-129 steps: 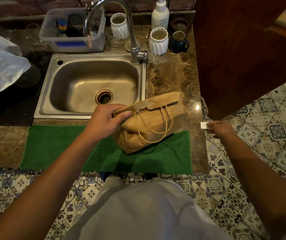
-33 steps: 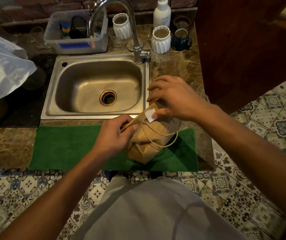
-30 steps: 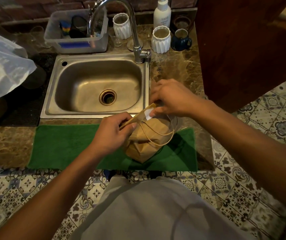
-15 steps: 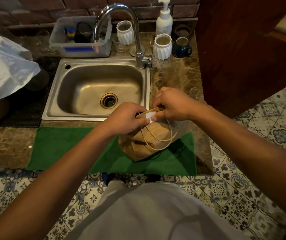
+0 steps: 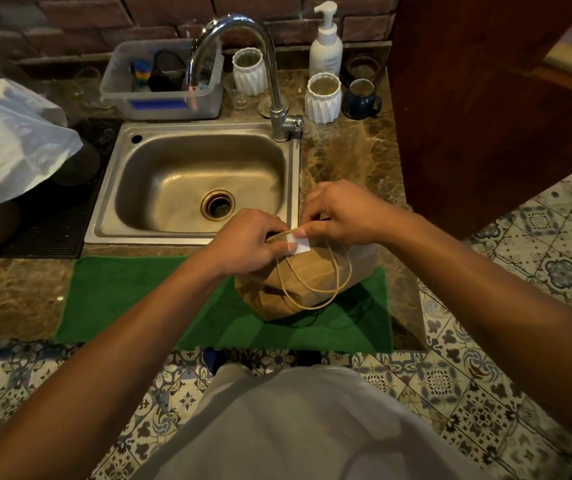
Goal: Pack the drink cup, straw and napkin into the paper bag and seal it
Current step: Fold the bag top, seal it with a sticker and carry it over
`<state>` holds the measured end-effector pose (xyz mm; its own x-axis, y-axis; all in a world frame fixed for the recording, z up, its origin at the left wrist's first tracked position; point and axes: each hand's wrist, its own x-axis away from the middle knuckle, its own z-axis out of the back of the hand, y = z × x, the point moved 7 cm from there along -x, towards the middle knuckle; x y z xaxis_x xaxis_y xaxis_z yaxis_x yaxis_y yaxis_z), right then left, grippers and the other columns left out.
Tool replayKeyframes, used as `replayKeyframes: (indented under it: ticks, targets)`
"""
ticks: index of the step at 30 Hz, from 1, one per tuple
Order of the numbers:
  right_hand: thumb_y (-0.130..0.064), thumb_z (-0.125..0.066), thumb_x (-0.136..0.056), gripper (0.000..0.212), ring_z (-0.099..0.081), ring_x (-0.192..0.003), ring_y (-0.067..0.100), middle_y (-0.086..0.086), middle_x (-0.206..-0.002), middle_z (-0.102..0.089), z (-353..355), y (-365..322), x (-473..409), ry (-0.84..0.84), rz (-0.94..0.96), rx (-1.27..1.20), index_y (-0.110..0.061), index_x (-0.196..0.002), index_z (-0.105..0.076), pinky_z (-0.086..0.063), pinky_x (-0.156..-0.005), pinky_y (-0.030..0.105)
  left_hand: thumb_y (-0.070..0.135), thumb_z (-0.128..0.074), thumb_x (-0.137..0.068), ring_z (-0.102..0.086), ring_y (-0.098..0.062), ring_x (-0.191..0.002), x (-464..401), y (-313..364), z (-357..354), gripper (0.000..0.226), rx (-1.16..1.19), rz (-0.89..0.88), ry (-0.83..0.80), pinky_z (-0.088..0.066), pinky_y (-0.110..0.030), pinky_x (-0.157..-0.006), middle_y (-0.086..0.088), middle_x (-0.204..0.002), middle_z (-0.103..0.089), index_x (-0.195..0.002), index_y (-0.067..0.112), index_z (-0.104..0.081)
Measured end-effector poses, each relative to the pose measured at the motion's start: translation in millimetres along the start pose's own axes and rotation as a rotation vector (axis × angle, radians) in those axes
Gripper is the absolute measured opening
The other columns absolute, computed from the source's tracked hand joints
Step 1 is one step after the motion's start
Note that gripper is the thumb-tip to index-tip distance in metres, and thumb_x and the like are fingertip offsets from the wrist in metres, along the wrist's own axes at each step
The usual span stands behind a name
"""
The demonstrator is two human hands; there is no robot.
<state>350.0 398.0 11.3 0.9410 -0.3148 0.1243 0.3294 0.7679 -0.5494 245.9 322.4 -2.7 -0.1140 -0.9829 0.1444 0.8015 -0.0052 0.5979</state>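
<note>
Paper bag [image 5: 298, 282] at centre of view, lying tilted on green mat [image 5: 146, 299], folded top edge toward 12 o'clock, two looped cord handles [image 5: 315, 285] draped over its near face toward 6 o'clock. White sticker [image 5: 299, 244] on folded top edge, at 12 o'clock of bag. Left hand [image 5: 246, 240] at 10 o'clock of bag, grip closed on folded edge, thumb just beside sticker. Right hand [image 5: 340, 216] at 12 to 1 o'clock of bag, grip closed, fingertips [image 5: 307, 232] pinched on upper edge of sticker and fold. Drink cup, straw and napkin not visible; contents of bag hidden by closed top.

Mat spread on marble desk [image 5: 350, 157], along its near edge. Steel sink [image 5: 187, 174] at 11 o'clock of bag, tap [image 5: 243, 39] at its far right corner. Beyond sink, at 12 o'clock: clear plastic tub [image 5: 163, 98], two white ribbed cups [image 5: 322, 98], white pump bottle [image 5: 326, 46], dark blue mug [image 5: 360, 100]. White plastic sheet [image 5: 10, 140] at 9 o'clock, over dark drainer mat [image 5: 52, 223]. Dark wooden panel [image 5: 485, 98] at 2 o'clock. Patterned floor tiles [image 5: 537, 258] at 3 to 6 o'clock.
</note>
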Motion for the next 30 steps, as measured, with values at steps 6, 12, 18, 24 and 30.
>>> replayKeyframes:
  ticks: [6, 12, 18, 24, 30]
  targets:
    - [-0.046, -0.061, -0.092, 0.035, -0.068, -0.082, 0.019, -0.001, -0.091, -0.075, -4, 2, 3, -0.048, -0.038, -0.086, -0.017, -0.098, -0.079, -0.054, -0.075, 0.041, 0.049, -0.064, -0.084, -0.060, -0.026, -0.063, 0, 1, -4, 0.039, -0.014, -0.005, -0.013, -0.048, -0.047, -0.060, -0.005, -0.066, -0.066, -0.079, 0.013, -0.076]
    - [-0.031, -0.066, -0.097, 0.021, -0.063, -0.079, 0.012, -0.002, -0.093, -0.072, -4, 1, 6, -0.095, -0.026, -0.122, -0.015, -0.101, -0.079, -0.046, -0.070, 0.028, 0.044, -0.066, -0.090, -0.058, -0.022, -0.063, 0, 5, -6, 0.033, -0.011, -0.023, -0.044, -0.047, -0.046, -0.059, -0.001, -0.067, -0.062, -0.078, 0.014, -0.073]
    - [-0.031, -0.066, -0.095, 0.022, -0.067, -0.083, 0.018, 0.001, -0.095, -0.074, -2, -2, 7, -0.089, 0.000, -0.076, -0.015, -0.101, -0.079, -0.050, -0.075, 0.033, 0.047, -0.057, -0.092, -0.058, -0.024, -0.063, 1, 7, -7, 0.040, 0.014, -0.044, -0.060, -0.044, -0.044, -0.058, -0.005, -0.066, -0.062, -0.075, 0.013, -0.070]
    - [-0.042, -0.073, -0.087, 0.016, -0.061, -0.074, 0.014, -0.004, -0.087, -0.071, -12, 0, 4, -0.168, -0.048, 0.006, -0.026, -0.085, -0.072, -0.051, -0.070, 0.038, 0.045, -0.045, -0.099, -0.056, -0.021, -0.063, 5, 14, -6, 0.048, -0.069, -0.165, -0.017, -0.045, -0.044, -0.058, -0.006, -0.071, -0.061, -0.082, 0.008, -0.071]
    - [-0.051, -0.069, -0.082, 0.023, -0.061, -0.078, 0.021, -0.003, -0.080, -0.067, -19, 2, -1, -0.154, -0.060, 0.117, -0.029, -0.083, -0.069, -0.054, -0.075, 0.044, 0.043, -0.046, -0.099, -0.057, -0.021, -0.065, 4, 9, -8, 0.043, -0.079, -0.107, -0.013, -0.048, -0.046, -0.060, -0.002, -0.071, -0.061, -0.081, 0.012, -0.071]
